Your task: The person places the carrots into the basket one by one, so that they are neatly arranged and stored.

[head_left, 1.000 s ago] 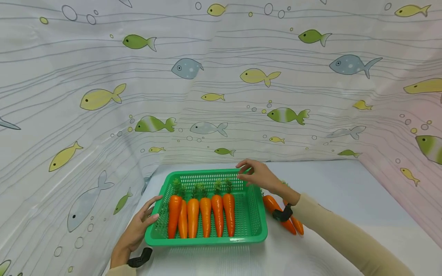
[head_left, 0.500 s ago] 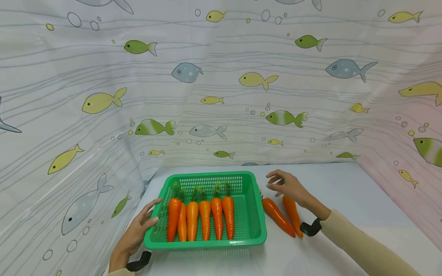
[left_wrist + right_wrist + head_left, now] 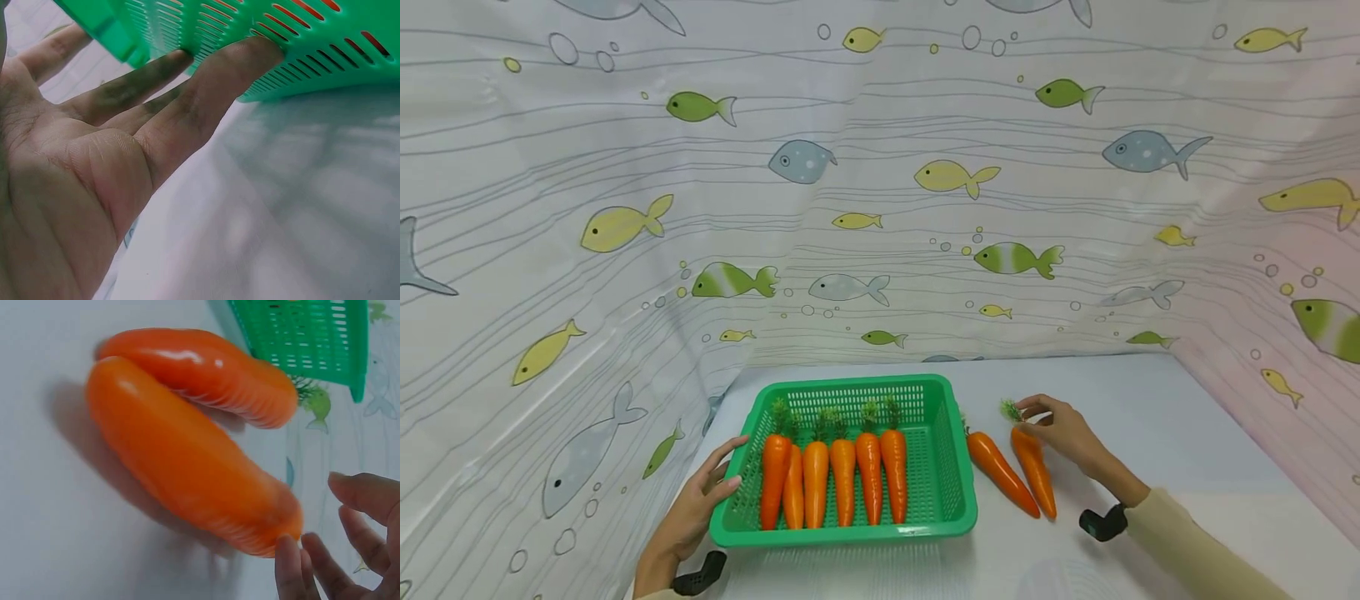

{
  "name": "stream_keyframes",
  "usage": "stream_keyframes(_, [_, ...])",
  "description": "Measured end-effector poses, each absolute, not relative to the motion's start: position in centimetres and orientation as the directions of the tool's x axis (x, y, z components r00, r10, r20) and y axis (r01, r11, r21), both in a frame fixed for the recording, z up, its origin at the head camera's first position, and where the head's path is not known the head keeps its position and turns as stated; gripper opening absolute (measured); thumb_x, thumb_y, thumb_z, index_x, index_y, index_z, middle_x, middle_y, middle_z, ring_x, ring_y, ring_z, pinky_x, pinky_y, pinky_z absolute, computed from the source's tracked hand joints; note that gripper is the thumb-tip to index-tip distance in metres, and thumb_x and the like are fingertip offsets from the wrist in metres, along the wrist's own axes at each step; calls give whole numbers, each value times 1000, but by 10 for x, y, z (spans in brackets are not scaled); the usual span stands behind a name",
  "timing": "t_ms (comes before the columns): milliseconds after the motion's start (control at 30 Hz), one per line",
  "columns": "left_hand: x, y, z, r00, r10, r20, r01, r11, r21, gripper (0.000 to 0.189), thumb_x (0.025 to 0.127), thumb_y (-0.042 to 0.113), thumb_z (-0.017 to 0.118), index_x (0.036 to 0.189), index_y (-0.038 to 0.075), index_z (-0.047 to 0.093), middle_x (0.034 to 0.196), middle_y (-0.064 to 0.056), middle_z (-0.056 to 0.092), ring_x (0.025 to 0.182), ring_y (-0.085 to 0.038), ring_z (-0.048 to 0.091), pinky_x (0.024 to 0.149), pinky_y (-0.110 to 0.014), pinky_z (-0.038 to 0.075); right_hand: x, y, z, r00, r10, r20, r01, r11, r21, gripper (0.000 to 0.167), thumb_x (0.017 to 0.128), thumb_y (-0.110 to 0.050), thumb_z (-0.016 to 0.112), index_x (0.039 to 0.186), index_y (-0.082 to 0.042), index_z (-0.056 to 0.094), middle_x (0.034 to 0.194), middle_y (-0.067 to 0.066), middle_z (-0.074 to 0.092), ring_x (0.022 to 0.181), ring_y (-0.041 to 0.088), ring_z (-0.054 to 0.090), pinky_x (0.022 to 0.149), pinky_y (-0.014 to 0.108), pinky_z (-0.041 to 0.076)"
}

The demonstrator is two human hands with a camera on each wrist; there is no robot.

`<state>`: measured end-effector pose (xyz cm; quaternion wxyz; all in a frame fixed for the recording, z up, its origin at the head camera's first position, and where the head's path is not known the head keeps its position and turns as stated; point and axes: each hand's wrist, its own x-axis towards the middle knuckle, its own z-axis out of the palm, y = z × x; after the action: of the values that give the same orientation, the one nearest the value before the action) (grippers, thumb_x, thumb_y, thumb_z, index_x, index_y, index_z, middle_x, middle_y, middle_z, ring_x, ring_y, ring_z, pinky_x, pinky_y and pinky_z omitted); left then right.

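A green plastic basket (image 3: 846, 538) stands on the white table, with several orange carrots (image 3: 844, 483) lying side by side in it, leafy tops toward the back. My left hand (image 3: 691, 504) is at the basket's left side; in the left wrist view its straight fingertips touch the slotted wall. To the right of the basket lie two more carrots: a reddish one (image 3: 1002, 471) near the wall and a lighter orange one (image 3: 1035, 471) beside it. My right hand (image 3: 1066, 432) is at the crown of the lighter carrot, fingers parted around its leafy top (image 3: 1011, 409), one fingertip right at the carrot.
A white sheet (image 3: 880, 208) printed with fish rises behind the table and along both sides. The right part of the basket floor (image 3: 929, 475) is bare green mesh. Each wrist wears a black band (image 3: 1103, 523).
My right hand has moved from above the basket's back right corner, rightward and down to the lighter carrot's top. My left hand stays at the basket's left side.
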<state>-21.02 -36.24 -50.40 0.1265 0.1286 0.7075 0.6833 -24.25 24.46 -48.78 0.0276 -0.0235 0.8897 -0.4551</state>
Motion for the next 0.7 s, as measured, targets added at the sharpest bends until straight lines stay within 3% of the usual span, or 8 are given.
stream_keyframes(300, [-211, -362, -504, -944, 330, -21, -6, 45, 999, 59, 110, 14, 47, 164, 20, 23, 154, -25, 33, 118, -29, 64, 87, -52, 58, -237, 245, -505, -996, -58, -65, 15, 613, -790, 46, 94, -31, 78, 129, -6, 64, 126, 21, 61, 103, 32, 63, 72, 37, 58])
stream_keyframes(700, [-210, -362, -504, -941, 337, -18, -6, 35, 999, 60, 110, 13, 46, 164, 19, 21, 156, -29, 29, 120, -28, 63, 88, -52, 58, -239, 243, -509, -982, -93, -163, 72, 617, -784, 57, 87, -32, 84, 134, -10, 60, 125, 18, 60, 93, 26, 60, 74, 37, 58])
